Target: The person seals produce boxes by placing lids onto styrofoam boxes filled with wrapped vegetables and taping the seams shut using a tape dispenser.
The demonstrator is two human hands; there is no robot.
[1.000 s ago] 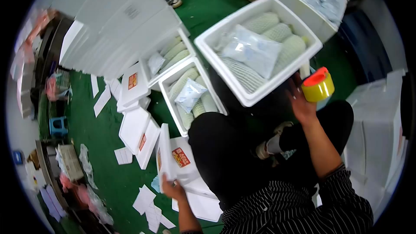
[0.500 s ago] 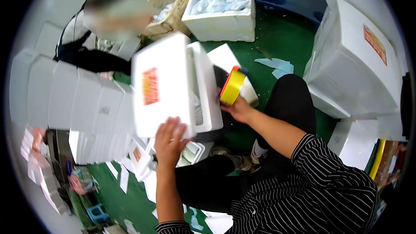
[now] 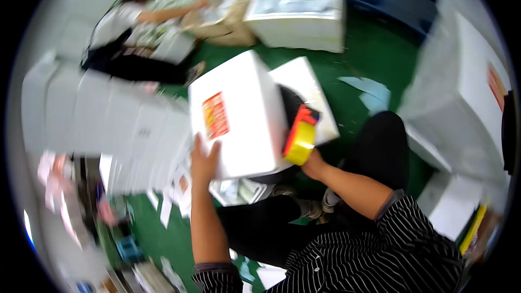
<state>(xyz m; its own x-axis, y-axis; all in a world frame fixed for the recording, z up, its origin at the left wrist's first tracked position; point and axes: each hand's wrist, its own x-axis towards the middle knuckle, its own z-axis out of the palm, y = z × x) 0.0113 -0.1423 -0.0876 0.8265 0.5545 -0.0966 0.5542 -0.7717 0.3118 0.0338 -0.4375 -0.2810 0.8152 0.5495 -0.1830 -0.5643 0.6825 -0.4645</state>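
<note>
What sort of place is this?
Probably a packing area: a white foam box with a red-and-yellow label, a yellow plastic-looking tape roll in the right hand, and stacked white foam boxes suggest it.

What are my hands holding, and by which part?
Your right hand holds the tape dispenser near its lower end, grip hidden; your left hand touches the white box at its lower left.

Blurred, unreadable label (image 3: 216,115) on box (image 3: 243,125)
</note>
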